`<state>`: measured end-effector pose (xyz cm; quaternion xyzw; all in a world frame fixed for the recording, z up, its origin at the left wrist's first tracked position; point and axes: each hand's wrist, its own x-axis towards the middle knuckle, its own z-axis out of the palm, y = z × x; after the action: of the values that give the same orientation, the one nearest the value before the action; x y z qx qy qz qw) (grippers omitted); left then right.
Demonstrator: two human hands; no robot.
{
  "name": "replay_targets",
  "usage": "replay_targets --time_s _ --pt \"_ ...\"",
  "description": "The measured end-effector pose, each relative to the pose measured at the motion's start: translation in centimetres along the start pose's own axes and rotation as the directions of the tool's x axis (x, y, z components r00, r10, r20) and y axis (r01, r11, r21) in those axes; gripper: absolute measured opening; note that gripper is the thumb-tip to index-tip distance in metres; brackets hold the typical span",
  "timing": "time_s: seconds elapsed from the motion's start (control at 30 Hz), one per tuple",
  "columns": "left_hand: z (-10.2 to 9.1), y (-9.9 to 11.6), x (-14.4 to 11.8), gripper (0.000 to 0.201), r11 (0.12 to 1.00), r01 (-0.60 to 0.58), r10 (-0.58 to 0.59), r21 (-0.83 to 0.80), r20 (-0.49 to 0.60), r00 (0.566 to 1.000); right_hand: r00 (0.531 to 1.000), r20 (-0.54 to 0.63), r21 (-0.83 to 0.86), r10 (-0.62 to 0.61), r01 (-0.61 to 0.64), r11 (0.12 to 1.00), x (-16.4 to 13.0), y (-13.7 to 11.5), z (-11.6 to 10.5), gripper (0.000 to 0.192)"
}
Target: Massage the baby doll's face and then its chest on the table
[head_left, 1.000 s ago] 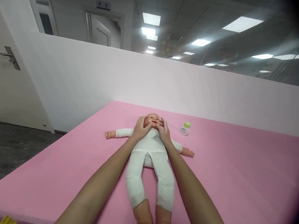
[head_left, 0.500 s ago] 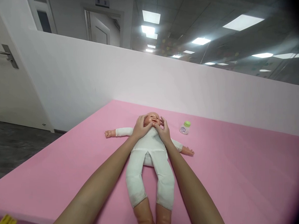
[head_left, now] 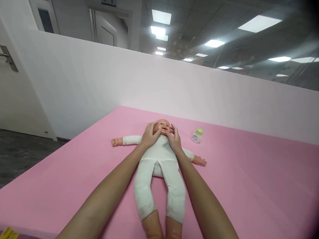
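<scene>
The baby doll (head_left: pixel 158 157) lies face-up on the pink mat (head_left: pixel 251 178), so the left hand (head_left: pixel 149 136) and right hand (head_left: pixel 175 140) cup its cheeks, fingers spread, clamping nothing, small green-capped bottle (head_left: pixel 197 136) nearby

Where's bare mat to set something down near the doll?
Free: the pink mat right of the doll, below the small bottle; also left of it, below its outstretched arm. Crowded: at the doll's head, where the left hand and right hand press.
</scene>
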<state>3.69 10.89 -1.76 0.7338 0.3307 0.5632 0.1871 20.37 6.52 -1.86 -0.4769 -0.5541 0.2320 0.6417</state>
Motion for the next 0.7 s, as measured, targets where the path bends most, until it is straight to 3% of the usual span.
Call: replay_targets --time_s 0.23,0.7 --pt "0.0 -0.25 -0.02 0.046 1.0 0.002 -0.002 -0.005 0.011 1.0 1.0 -0.001 0.006 -0.003 0.003 1.0 -0.04 -0.09 0.01 0.067" --pt "-0.09 0.14 0.01 0.04 0.999 0.036 -0.036 -0.022 0.012 0.999 1.0 0.007 0.004 -0.027 0.027 1.0 -0.01 0.1 -0.03 0.073"
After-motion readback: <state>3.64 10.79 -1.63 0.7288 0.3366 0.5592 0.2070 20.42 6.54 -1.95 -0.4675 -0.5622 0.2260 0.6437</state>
